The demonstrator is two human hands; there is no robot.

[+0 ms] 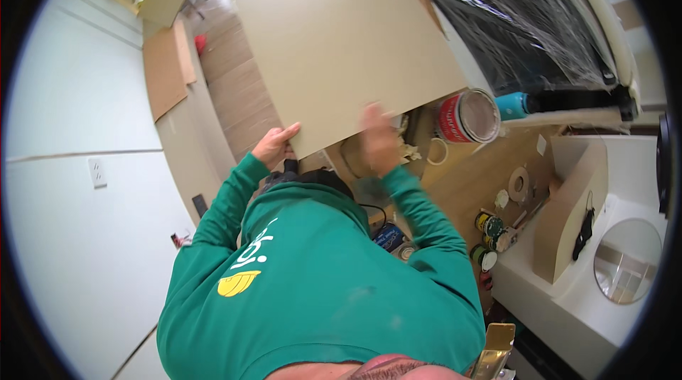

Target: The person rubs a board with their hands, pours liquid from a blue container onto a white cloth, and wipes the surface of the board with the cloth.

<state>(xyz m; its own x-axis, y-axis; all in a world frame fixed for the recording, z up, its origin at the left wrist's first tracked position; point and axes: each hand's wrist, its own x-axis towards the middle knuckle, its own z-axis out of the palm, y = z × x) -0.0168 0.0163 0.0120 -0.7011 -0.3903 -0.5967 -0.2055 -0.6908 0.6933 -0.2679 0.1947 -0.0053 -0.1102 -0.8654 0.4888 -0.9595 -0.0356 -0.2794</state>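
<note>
Left hand: the left hand (275, 144) is closed on the near left corner of a large cardboard sheet (341, 39), thumb lying over the top face, the other fingers hidden beneath it.
Right hand: the right hand (379, 140) is blurred; it lies against the sheet's near edge, right of the left hand. How far it is open, and whether it actually grips the sheet, I cannot tell.
Cardboard sheet: pale tan and flat, it is held up in front of the person and stretches from both hands to the far edge of the view, hiding much of what lies under it.
Sleeves: green sleeves (433, 224) run from the lower middle of the view up to both hands.
Paint can: a red paint can (465, 117) with a pale lid stands just right of the right hand, near the sheet's right corner.
Tape roll: a tape roll (518, 185) lies on the wooden floor further right.
Small tins: a cluster of small tins (490, 227) sits nearer, below the tape roll.
Far left: another cardboard piece (165, 71) leans by the white wall.
</note>
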